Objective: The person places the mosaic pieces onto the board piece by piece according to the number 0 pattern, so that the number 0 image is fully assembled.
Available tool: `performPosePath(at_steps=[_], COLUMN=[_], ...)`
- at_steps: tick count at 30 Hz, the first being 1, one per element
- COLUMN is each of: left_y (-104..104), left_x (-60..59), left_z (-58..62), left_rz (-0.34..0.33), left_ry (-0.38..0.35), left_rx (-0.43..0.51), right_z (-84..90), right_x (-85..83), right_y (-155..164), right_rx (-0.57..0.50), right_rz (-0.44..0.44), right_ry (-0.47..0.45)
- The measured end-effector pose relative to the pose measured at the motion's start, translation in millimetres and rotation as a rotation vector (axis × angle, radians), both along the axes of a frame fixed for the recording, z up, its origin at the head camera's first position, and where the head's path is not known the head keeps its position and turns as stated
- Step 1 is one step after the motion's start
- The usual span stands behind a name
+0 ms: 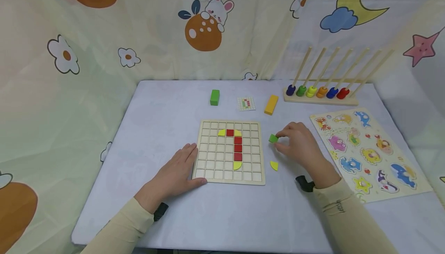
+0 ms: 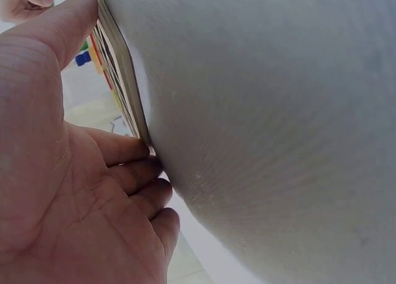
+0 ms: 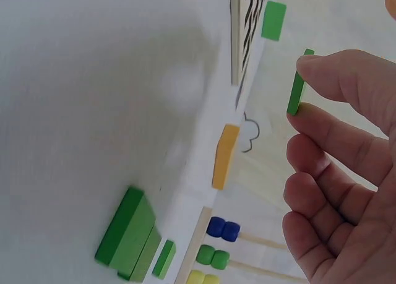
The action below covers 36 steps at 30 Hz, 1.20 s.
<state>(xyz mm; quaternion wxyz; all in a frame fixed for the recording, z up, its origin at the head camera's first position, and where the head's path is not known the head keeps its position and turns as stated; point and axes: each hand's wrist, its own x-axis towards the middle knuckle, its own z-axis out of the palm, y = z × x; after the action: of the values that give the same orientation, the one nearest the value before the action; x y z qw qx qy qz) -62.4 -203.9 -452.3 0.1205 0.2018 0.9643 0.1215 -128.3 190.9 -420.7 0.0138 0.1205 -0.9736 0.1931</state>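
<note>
A wooden grid board [image 1: 213,180] lies on the table with red square tiles [image 1: 238,148] and yellow rounded tiles [image 1: 237,165] in some of its cells. My left hand [image 1: 175,175] rests at the board's left edge, its thumb by the near left corner; the left wrist view shows the fingertips touching the table beside the board [image 2: 127,80]. To the right of the board, my right hand [image 1: 301,146] pinches a small green tile [image 3: 301,83] between thumb and index finger, above the table. One loose yellow tile [image 1: 274,165] lies just nearer than that hand.
Behind the board are a green block [image 1: 214,97], a small pattern card [image 1: 246,104] and an orange block [image 1: 271,104]. A bead rack [image 1: 320,99] with upright rods stands at the back right, an animal peg puzzle [image 1: 347,130] before it. Green pieces [image 3: 133,228] lie below my right hand.
</note>
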Motion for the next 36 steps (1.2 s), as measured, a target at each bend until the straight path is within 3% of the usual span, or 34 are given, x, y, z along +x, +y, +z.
performPosePath(at_steps=[36], left_y=[-1], left_x=[-0.5], left_z=[-2.4], left_rz=[-0.006], left_ry=[0.013], left_rx=[-0.015], right_z=[4.8], right_x=[14.2], right_y=[-77], right_rx=[-0.016], right_rz=[0.215], right_ry=[0.058])
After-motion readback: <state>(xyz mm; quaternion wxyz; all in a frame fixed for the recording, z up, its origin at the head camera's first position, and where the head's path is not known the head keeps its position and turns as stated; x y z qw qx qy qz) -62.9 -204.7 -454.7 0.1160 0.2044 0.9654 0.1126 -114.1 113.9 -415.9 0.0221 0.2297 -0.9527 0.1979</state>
